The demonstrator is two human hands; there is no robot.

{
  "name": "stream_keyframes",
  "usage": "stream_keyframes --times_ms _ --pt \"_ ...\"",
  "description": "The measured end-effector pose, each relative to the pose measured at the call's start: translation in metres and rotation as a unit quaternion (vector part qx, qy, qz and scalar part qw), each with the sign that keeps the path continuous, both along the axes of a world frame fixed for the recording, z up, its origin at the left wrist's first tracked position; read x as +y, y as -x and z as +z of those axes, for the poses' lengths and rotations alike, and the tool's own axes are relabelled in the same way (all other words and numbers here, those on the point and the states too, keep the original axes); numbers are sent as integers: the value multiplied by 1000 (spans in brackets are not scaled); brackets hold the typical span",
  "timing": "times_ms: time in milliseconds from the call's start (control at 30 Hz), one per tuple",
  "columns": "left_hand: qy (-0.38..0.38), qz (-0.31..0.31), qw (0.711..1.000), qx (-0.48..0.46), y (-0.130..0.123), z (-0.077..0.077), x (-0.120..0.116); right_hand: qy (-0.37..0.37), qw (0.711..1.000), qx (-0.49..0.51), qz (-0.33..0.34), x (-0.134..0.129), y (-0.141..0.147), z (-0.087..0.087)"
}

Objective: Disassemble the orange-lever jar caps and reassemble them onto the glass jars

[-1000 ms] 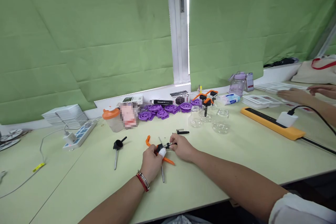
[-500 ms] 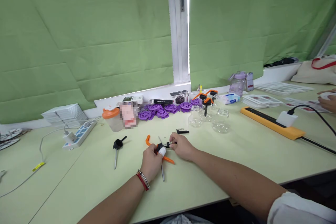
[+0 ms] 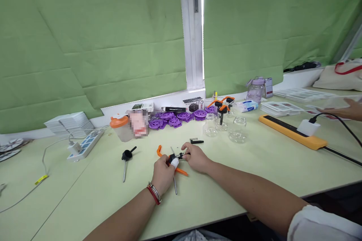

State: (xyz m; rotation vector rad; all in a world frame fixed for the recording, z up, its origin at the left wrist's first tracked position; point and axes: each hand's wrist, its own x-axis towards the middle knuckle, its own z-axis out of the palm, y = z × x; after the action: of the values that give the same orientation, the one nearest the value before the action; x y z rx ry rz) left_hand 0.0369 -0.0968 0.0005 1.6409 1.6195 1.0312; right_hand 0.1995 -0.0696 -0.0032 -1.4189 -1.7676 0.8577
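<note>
My left hand (image 3: 164, 173), with white wrapping on its thumb, is closed around a black mechanism with an orange handle (image 3: 181, 171) and a thin metal rod. Close by, my right hand (image 3: 197, 157) pinches the end of a small black part (image 3: 180, 155) with metal on it, which meets the mechanism. Its exact kind is partly hidden by my fingers. Just beyond my right hand lies a black piece with a coil spring (image 3: 197, 141). A black cup-shaped part with a metal rod (image 3: 127, 155) rests to the left of my hands.
Clear glass jars (image 3: 238, 131) and orange-and-black assemblies (image 3: 223, 109) stand behind, beside purple plastic parts (image 3: 175, 121). An orange-lidded container (image 3: 120, 122) is at left. Power strips (image 3: 87, 146) lie on the table; a yellow one (image 3: 294, 133) lies right. A co-worker's hand (image 3: 352, 110) shows far right.
My hands and the mechanism stay almost in place; my right fingers shift slightly. At the far right, the co-worker's hand has changed position and holds a pale, translucent sheet-like item.
</note>
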Motion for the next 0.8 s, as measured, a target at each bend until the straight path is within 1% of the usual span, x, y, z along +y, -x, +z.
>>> stream_keyframes --times_ms 133,300,533,667,800 --pt "-5 1 1000 -1 1 -2 1 0 1000 4 -3 2 1 -4" --pt "-8 -4 1000 0 2 -4 1 -9 1000 6 -7 0 0 -2" --pt "-13 0 1000 14 3 -4 1 -2 1000 7 -11 1 2 -3" --pt "-10 1 1000 19 2 -3 0 -14 1000 11 -21 -3 2 -1" --pt "-10 -1 1000 21 1 -2 -1 -4 1000 14 -12 -2 2 -1"
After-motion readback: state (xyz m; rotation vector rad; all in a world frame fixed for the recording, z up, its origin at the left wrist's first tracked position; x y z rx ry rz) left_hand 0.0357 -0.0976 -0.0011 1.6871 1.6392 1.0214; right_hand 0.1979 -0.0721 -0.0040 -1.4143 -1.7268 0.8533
